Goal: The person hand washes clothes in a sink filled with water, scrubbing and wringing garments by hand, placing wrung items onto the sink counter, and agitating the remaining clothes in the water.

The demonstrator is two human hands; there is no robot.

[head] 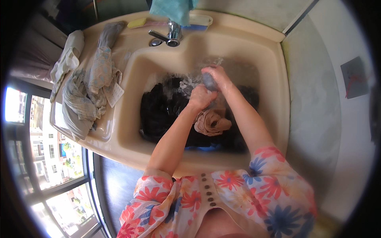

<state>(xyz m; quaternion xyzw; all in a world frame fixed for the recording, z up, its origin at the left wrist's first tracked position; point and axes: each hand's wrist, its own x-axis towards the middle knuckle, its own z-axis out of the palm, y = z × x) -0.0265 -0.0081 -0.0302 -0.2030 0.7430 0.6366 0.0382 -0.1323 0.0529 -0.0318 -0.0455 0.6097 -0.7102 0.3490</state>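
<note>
A wet grey cloth (210,82) is bunched between my two hands, above the water of a beige sink (131,98). My right hand (216,76) grips its upper end. Just below and to the left, my left hand (203,96) is closed on the lower part. Its far folds are hidden by my fingers. Closest to my wrists, a crumpled brownish-pink cloth (212,122) rises out of the water. Dark fabric (160,104) lies soaking around it, with foam along its upper edge. A bit of blue fabric (204,148) shows at the near side.
A chrome faucet (173,34) stands at the back, under a hanging teal cloth (172,10). On the left ledge lie a grey garment (79,104), a patterned cloth (101,71) and a white cloth (70,56). A yellow-headed brush (137,23) rests behind. Walls border the right side.
</note>
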